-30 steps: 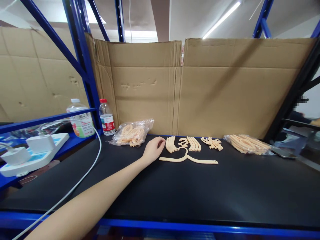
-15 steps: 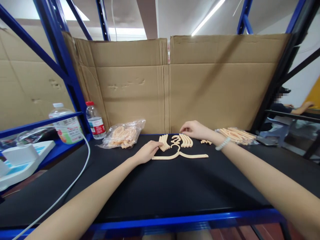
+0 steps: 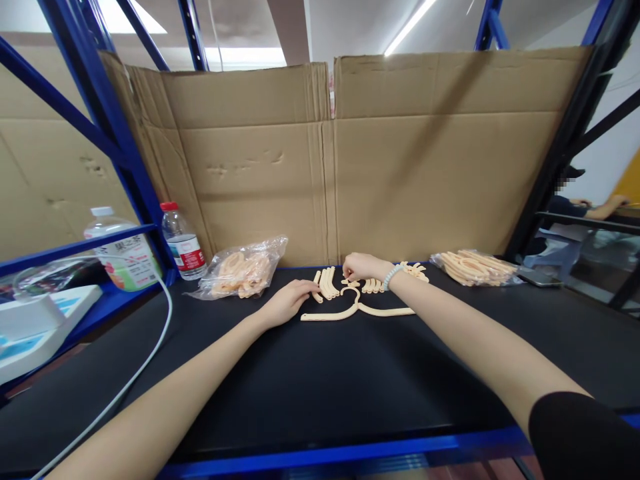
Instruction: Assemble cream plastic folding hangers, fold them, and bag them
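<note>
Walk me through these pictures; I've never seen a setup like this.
There is no machine here: two bare hands do the work, and every picture comes from one camera on the person's head, looking forward and down.

On the black tabletop lies a pale hanger shape, with a row of strips behind it. A clear bag of pale pieces lies to the left, another bag to the right.

The left hand has its fingertips on a single strip. The right hand is at some small curved pieces; whether it grips one is hard to tell.
</note>
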Tool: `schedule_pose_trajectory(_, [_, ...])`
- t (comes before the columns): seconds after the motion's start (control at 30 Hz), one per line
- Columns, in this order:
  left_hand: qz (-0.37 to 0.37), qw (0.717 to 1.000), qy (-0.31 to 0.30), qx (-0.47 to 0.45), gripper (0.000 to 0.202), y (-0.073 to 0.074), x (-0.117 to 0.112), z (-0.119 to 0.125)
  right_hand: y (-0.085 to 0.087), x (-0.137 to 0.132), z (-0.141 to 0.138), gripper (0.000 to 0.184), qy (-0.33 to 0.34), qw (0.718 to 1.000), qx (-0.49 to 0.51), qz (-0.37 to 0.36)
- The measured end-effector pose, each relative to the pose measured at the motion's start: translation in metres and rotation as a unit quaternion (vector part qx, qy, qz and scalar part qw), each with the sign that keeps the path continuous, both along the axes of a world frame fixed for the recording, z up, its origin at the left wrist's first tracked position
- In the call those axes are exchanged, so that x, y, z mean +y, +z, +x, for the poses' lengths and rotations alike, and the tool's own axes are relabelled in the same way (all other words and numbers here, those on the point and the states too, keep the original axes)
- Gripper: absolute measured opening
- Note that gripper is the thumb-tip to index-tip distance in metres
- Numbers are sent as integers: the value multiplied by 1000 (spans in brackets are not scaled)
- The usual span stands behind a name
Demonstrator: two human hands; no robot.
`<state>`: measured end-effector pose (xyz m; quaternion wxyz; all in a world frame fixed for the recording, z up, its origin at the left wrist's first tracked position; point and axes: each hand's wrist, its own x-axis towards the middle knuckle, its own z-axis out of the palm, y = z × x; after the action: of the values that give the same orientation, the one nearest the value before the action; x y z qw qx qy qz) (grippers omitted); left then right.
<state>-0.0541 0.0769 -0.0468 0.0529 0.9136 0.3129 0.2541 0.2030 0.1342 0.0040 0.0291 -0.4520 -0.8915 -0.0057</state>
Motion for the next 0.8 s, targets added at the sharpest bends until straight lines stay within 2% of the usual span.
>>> schedule_pose_trajectory(0.17, [4, 1000, -1, -3, 27, 3, 0, -2, -4, 0, 2, 3, 11, 999, 41, 32])
schedule_pose_trajectory(0.3, [1, 1000, -7, -9, 22, 5, -2, -1, -4, -5, 15, 14, 2, 984, 146, 98])
schedule_pose_trajectory(0.4, [-3, 1000, -7, -25, 19, 5, -5, 1, -5, -8, 27, 20, -36, 956, 245, 154])
schedule_pose_trajectory(0.53, [-7, 997, 11, -77, 19, 3, -5, 1, -5, -11, 39, 20, -87, 902, 379, 189])
schedule_pose_trajectory(0.63, [-12, 990, 38, -138, 19, 4, -4, 2, -3, -21, 44, 28, -103, 860, 472, 166])
schedule_pose_trajectory(0.8, [-51, 973, 43, -219, 20, 20, -18, 16, -3, -57, 44, 40, -84, 810, 577, 58])
